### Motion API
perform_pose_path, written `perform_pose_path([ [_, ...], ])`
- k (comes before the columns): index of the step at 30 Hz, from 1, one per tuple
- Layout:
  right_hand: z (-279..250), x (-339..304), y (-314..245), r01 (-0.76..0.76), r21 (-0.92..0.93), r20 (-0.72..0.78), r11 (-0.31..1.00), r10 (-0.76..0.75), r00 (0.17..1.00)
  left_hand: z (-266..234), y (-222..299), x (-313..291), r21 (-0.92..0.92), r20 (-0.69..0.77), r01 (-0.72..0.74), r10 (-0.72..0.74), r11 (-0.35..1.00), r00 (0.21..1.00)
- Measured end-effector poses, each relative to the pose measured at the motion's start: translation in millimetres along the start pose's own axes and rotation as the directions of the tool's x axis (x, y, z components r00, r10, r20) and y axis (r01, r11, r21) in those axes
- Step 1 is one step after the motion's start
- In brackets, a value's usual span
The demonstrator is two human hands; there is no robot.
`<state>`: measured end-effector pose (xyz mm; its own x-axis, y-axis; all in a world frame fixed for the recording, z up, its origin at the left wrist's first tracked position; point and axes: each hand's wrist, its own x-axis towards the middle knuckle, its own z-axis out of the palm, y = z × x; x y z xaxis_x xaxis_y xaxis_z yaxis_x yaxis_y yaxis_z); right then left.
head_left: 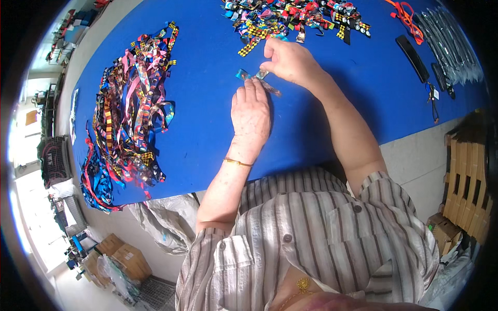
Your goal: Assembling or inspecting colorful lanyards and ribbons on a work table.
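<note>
A short patterned fabric strap [262, 75] lies on the blue tabletop in front of me, with a teal end [242, 74] showing at its left. My left hand [251, 111] rests over its middle, fingers close together and bent down onto the fabric. Just beyond and to the right, my right hand [293, 62] is closed in a pinch, with the thumb at the strap's upper end. The fingertips hide part of the strap. Near my right knuckles is a heap of short, multicoloured straps [290, 20], some with a yellow and black check.
Long patterned straps [129, 103] lie in a bundle on the left of the blue table [207, 145]. At the right are orange cords [407, 20], a black strip [412, 58] and plastic-wrapped items [446, 44]. Cardboard boxes [124, 259] stand on the floor at lower left.
</note>
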<state>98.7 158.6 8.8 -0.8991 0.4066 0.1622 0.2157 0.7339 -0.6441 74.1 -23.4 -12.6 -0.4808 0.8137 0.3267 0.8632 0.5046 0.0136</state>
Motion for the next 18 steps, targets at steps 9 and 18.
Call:
perform_pose_path([
  [9, -2.0, -51.0, -13.0, 0.398, 0.024, 0.034, 0.917, -0.398, 0.917, -1.3, 0.1, -0.4, -0.054, -0.056, -0.008, 0.005, 0.999, 0.998],
  [18, -2.7, -86.6, -13.7, 0.486, -0.175, 0.002, 0.856, -0.493, 0.870, -0.7, -3.0, 6.6, -0.119, -0.117, 0.019, -0.033, 0.993, 0.993],
])
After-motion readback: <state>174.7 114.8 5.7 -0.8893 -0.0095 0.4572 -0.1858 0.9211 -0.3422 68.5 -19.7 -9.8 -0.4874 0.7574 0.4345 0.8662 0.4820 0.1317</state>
